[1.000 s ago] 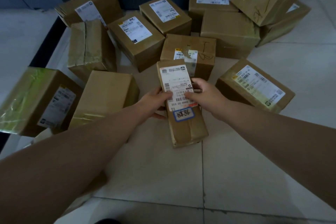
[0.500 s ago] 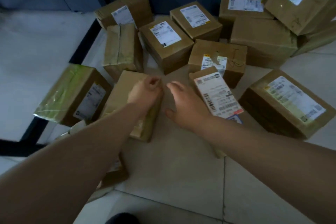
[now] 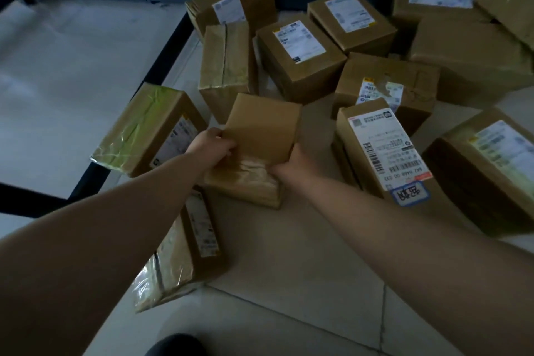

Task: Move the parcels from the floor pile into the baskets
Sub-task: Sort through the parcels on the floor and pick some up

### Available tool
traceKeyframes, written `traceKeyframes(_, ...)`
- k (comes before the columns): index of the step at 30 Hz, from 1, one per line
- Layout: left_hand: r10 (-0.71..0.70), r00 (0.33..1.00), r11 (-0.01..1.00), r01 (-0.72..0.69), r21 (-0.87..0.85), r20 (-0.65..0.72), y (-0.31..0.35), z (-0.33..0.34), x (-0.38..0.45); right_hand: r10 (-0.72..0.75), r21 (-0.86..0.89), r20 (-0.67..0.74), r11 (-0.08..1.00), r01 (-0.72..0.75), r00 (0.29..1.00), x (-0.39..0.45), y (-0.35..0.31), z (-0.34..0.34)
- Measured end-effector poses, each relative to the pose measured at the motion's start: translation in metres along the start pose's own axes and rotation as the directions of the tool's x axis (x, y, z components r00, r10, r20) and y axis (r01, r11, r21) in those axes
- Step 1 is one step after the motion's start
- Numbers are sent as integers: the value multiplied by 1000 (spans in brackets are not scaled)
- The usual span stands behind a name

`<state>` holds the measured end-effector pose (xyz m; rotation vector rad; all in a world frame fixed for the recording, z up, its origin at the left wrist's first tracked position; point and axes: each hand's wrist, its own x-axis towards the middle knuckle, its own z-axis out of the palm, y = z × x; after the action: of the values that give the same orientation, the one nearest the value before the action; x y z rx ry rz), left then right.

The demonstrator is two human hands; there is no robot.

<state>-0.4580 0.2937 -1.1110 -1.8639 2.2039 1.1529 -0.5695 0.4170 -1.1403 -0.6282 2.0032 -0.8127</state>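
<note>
While a second ago both my hands were on the long labelled parcel [image 3: 381, 150], they have now left it lying on the floor [image 3: 289, 283] to the right and gone to the plain box [image 3: 254, 150] beside it. My left hand [image 3: 212, 146] holds the plain box at its left edge, fingers curled over the top face; my right hand [image 3: 291, 166] cups its right side low down, thumb and fingers wrapped round the corner. So each grip is pinching that box, one on either flank, and nothing else. The near end of the box looks raised off the tiles, its taped front face turned toward me, though I cannot tell whether the far edge is off the floor as well. The view has also swung left since half a second ago, so a flat parcel [image 3: 185, 248] under my left forearm now shows, and the green-taped box [image 3: 150, 130] sits just left of my left hand. The rest of the pile lies beyond and to the right, boxes touching or near one another. No basket is in view, so I judge the carry will need a turn away from the pile. To my mind this is the start of a lift: the labelled parcel was passed over and the plain box chosen instead. Almost all the parcels are yet to move.
</note>
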Motion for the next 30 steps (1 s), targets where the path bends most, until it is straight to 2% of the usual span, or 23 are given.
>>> traceKeyframes(2,22,999,990,-27,-138,-41,7,3,-3,5,1,-15,1000,-5,1000,3,3,-13)
traceKeyframes(3,58,997,988,-66,-140,-57,11,5,-6,8,23,-2,1000,-8,1000,4,4,-20)
traceKeyframes(6,264,949,962,-271,-22,-170,21,12,-28,80,122,60,989,-87,995,4,9,-36)
traceKeyframes(8,405,889,912,-411,18,-215,30,16,-46,155,82,84,983,-162,984,7,12,-45)
traceKeyframes(10,527,829,848,-527,55,-187,34,21,-53,195,11,72,980,-197,978,9,10,-50)
traceKeyframes(12,582,802,813,-569,121,-135,36,23,-50,180,9,78,983,-182,980,8,4,-52)
traceKeyframes(14,476,874,876,-461,143,-100,35,23,-38,185,90,131,976,-197,974,7,-3,-49)
traceKeyframes(16,185,982,983,-185,11,-29,33,20,-31,183,171,122,964,-202,976,5,-5,-45)
traceKeyframes(17,26,999,995,-22,-97,38,33,19,-30,165,177,88,968,-179,982,4,-4,-43)
traceKeyframes(18,-89,988,968,116,-223,126,34,18,-31,126,145,50,981,-132,991,4,-3,-41)
traceKeyframes(20,-168,956,841,266,-471,241,33,19,-32,29,105,-4,994,-28,1000,4,0,-39)
traceKeyframes(21,-161,964,802,252,-541,212,33,20,-33,5,157,-7,988,-4,1000,6,3,-39)
traceKeyframes(22,-125,982,811,182,-555,139,33,21,-35,5,242,15,970,-8,1000,9,6,-38)
traceKeyframes(24,16,999,883,-36,-468,-48,32,22,-39,35,381,95,922,-69,995,10,9,-37)
traceKeyframes(26,128,976,898,-189,-396,-177,31,19,-45,59,470,148,874,-123,987,12,12,-34)
traceKeyframes(28,160,962,894,-236,-382,-219,28,17,-48,49,463,157,879,-117,986,13,13,-31)
traceKeyframes(30,196,956,914,-259,-312,-220,22,16,-48,38,322,109,944,-72,993,14,8,-30)
